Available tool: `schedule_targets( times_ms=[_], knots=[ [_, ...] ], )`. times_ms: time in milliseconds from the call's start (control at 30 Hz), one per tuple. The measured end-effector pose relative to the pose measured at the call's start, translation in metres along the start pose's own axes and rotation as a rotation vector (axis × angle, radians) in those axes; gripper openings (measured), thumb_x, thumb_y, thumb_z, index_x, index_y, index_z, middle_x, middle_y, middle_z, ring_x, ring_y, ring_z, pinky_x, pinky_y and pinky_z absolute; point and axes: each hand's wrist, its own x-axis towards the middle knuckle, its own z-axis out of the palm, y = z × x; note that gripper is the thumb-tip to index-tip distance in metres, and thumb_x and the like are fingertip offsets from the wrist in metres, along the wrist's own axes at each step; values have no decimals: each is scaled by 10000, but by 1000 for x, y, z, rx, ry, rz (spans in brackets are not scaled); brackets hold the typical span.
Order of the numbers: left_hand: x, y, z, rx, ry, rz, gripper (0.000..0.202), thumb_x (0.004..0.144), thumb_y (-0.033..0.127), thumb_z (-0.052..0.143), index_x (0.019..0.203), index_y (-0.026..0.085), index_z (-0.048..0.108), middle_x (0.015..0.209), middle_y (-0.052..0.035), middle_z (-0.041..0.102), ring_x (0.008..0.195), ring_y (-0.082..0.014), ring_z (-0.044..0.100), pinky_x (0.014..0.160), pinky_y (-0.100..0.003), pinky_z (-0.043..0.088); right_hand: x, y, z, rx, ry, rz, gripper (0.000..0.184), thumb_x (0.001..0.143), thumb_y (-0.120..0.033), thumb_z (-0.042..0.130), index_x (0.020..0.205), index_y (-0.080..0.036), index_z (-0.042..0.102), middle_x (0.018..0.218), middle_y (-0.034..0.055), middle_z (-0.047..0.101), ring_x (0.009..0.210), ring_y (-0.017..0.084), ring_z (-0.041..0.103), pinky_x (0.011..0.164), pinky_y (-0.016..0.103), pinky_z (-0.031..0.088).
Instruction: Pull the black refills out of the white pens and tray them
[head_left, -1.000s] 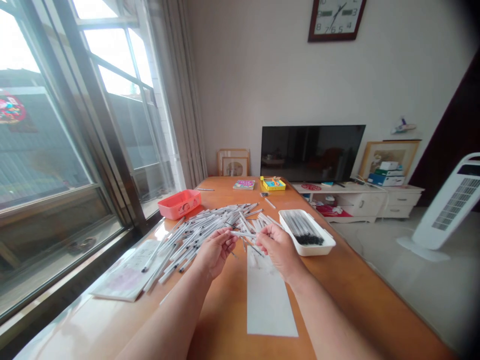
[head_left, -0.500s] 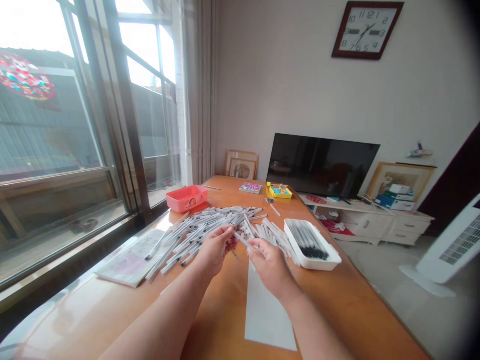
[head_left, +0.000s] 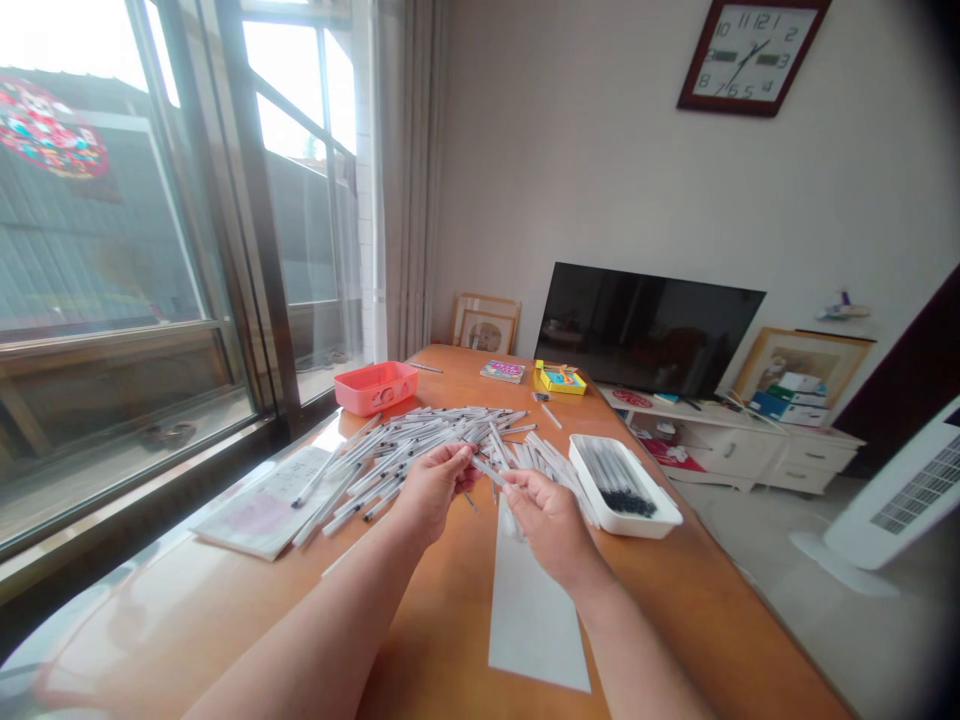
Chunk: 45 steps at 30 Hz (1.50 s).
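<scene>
Over the middle of the table, my left hand [head_left: 439,488] and my right hand [head_left: 549,520] face each other with a pale, slender pen [head_left: 489,472] between them. The left fingers pinch its far end, near a thin dark tip; the right thumb and fingers grip its near end. Just beyond the hands spreads a pile of pens [head_left: 397,450], many whitish with black ends. To the right stands a white plastic box [head_left: 646,523] holding clear pens with black ends. A white sheet of paper [head_left: 536,625] lies partly under my right hand.
A pink box [head_left: 375,392] sits at the far left of the wooden table [head_left: 435,630]. Some pens overlap a booklet [head_left: 251,510] on the left. A small colourful book [head_left: 502,372] and a yellow box [head_left: 562,382] are at the far end. A window borders the left side.
The view has shifted slightly. Both hands stay closed on the pen, with the right hand a little farther from the left and more of the pen showing between them.
</scene>
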Motion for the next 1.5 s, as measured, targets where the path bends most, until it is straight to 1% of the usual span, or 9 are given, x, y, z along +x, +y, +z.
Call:
schedule_targets(
  times_ms=[200, 333, 467, 600, 933, 1100, 1267, 1400, 1500],
  knots=[
    [-6, -5, 6, 33, 59, 54, 391, 668, 417, 841, 891, 133, 688, 693, -25, 656, 619, -125, 594, 690, -272, 469, -1, 3, 4, -100, 34, -40, 269, 904, -390, 582, 1010, -170, 696, 630, -31, 489, 547, 108, 367, 491, 233, 298],
    [-11, -7, 10, 50, 95, 79, 392, 667, 442, 831, 859, 134, 683, 639, -11, 630, 591, -118, 565, 671, -269, 454, -1, 4, 8, -134, 47, -78, 241, 902, -355, 575, 996, -168, 696, 664, -14, 547, 596, 125, 446, 543, 239, 355],
    [-13, -8, 12, 47, 129, 89, 412, 649, 453, 838, 863, 132, 692, 685, -21, 647, 618, -119, 570, 675, -269, 453, -1, 3, 9, -163, 58, -99, 216, 897, -330, 575, 973, -168, 695, 690, -7, 579, 631, 133, 480, 586, 245, 383],
    [-12, -11, 11, 54, 120, 109, 411, 662, 464, 834, 858, 132, 689, 692, -16, 634, 620, -113, 551, 673, -269, 451, -2, -1, 9, -129, 35, -74, 214, 910, -323, 553, 964, -168, 690, 665, -22, 562, 586, 119, 444, 544, 236, 350],
    [-13, -15, 12, 56, 113, 134, 389, 713, 466, 799, 876, 136, 675, 691, -12, 622, 626, -117, 540, 668, -272, 434, -2, -6, 10, -122, 57, -74, 206, 898, -304, 565, 969, -157, 690, 658, -21, 577, 585, 119, 474, 547, 238, 363],
    [-11, -15, 10, 64, 105, 105, 388, 695, 467, 813, 854, 142, 673, 697, -6, 627, 627, -113, 545, 683, -274, 440, -1, -4, 8, -104, 35, -52, 201, 898, -318, 571, 958, -159, 678, 643, -33, 542, 571, 111, 441, 531, 239, 337],
    [-11, -10, 11, 20, 69, 80, 346, 705, 424, 819, 854, 149, 670, 705, -7, 635, 647, -107, 568, 681, -250, 450, 1, -3, 1, 55, 29, 30, 260, 885, -388, 605, 1016, -168, 648, 654, -39, 530, 567, 113, 446, 544, 247, 352],
    [-12, -4, 11, -73, 73, 2, 303, 714, 346, 829, 878, 151, 665, 764, -30, 670, 671, -105, 612, 680, -227, 484, 1, -11, -6, 243, 42, 91, 432, 843, -434, 671, 1182, -184, 577, 719, -15, 607, 620, 142, 537, 597, 268, 412],
    [-11, -1, 9, -159, 83, -55, 214, 762, 238, 792, 903, 154, 654, 815, -40, 684, 696, -98, 645, 694, -206, 516, 1, -15, -8, 358, 39, 104, 528, 814, -397, 708, 1269, -205, 520, 803, 5, 655, 673, 146, 567, 642, 273, 438]
  ],
)
